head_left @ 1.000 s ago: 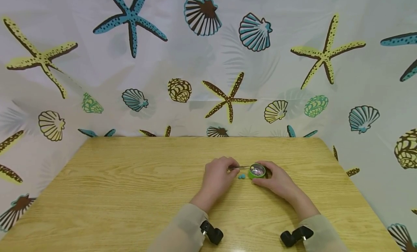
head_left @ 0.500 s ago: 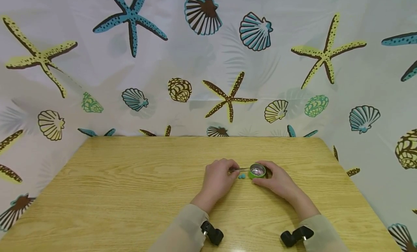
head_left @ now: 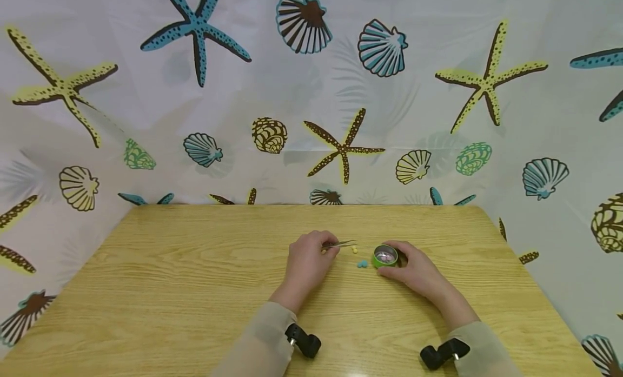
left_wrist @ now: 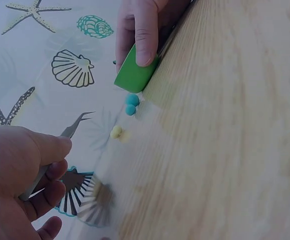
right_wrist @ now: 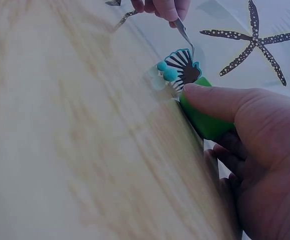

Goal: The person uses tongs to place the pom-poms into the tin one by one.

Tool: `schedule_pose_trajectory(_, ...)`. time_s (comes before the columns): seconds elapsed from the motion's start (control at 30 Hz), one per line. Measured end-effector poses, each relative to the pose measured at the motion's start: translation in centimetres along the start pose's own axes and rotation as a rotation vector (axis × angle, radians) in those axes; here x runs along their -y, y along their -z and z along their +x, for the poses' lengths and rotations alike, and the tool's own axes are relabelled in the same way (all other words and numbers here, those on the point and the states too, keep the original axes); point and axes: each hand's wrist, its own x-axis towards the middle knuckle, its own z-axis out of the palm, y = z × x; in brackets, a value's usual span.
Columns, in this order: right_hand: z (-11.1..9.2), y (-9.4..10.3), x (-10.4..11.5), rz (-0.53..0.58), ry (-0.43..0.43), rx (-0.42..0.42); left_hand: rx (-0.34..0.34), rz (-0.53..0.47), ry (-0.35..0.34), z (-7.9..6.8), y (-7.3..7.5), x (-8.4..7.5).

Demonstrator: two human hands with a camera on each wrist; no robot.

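My left hand (head_left: 310, 264) pinches a pair of bent-tip metal tweezers (left_wrist: 71, 131) between thumb and fingers. Their tips stand slightly apart with nothing between them, a little above and beside small yellow balls (left_wrist: 116, 132) on the table. To the right, my right hand (head_left: 413, 270) grips a small round green tin (head_left: 384, 256), thumb on the near side and fingers around the far side. The tin is open at the top, and small pinkish pieces lie inside its silvery interior. Two small blue balls (left_wrist: 131, 103) touch each other on the table, just left of the tin.
A wood-grain table (head_left: 194, 279) lies beneath both hands. Behind it and at the sides hangs pale cloth (head_left: 233, 96) printed with starfish and shells. Black camera mounts (head_left: 303, 342) sit on both sleeves.
The tweezers' tips were at the tin, with a yellow ball there one second ago. My left hand has drawn back leftward and away with the tweezers, uncovering yellow balls. My right hand stays put.
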Motion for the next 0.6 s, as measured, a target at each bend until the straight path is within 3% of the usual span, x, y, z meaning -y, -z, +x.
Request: schedule_pose_trajectory(0.6,0.1,0.0,-0.1,-0.006,-0.008,0.0,0.057,0.02,0.039,0.2,-1.0,1.0)
